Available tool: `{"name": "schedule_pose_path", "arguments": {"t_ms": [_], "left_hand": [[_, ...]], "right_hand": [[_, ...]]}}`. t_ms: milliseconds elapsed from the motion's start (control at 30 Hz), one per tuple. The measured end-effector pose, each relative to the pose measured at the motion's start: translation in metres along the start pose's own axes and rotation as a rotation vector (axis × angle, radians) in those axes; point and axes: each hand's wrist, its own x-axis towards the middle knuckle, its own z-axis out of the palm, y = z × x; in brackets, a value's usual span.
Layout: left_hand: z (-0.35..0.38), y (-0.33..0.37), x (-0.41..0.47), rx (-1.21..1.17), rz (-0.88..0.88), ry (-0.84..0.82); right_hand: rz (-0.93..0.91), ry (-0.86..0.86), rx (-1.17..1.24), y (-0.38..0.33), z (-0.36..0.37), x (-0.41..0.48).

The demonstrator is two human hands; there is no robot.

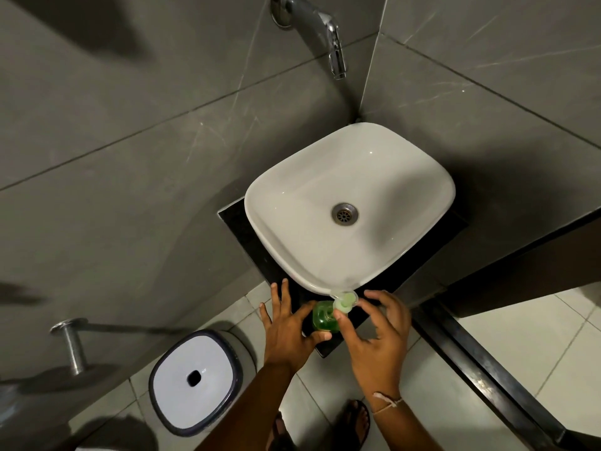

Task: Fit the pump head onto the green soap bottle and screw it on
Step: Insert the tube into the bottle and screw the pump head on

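A small green soap bottle (323,317) stands on the front corner of the black counter (328,348), just below the basin's rim. The pale green pump head (345,302) sits on top of the bottle. My left hand (289,323) rests against the bottle's left side, thumb under it and fingers spread. My right hand (380,327) is on the right, its thumb and forefinger pinching the pump collar; the other fingers are spread apart.
A white basin (276,203) with a metal drain (344,214) fills the counter behind the bottle. A chrome tap (335,50) juts from the grey tiled wall above. A white-lidded bin (195,379) stands on the floor at left, beside a metal wall rail (73,345).
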Motion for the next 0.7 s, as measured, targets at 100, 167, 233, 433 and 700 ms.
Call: {"name": "schedule_pose_path", "arguments": {"t_ms": [100,167,233,433,700], "left_hand": [[0.000,0.001,-0.002,-0.002,0.005,0.014],[0.000,0.001,-0.002,0.001,0.010,0.024],[0.000,0.001,-0.002,0.001,0.018,0.030],[0.003,-0.003,-0.001,0.006,0.041,0.048],[0.009,-0.007,-0.001,0.017,0.045,0.075]], "right_hand": [[0.054,-0.056,-0.040,0.009,0.008,-0.010],[0.110,-0.090,-0.049,0.015,0.013,-0.016],[0.152,-0.122,-0.068,0.020,0.017,-0.019],[0.224,-0.167,-0.204,0.024,0.023,-0.021],[0.233,-0.185,-0.242,0.011,0.026,-0.019]]}}
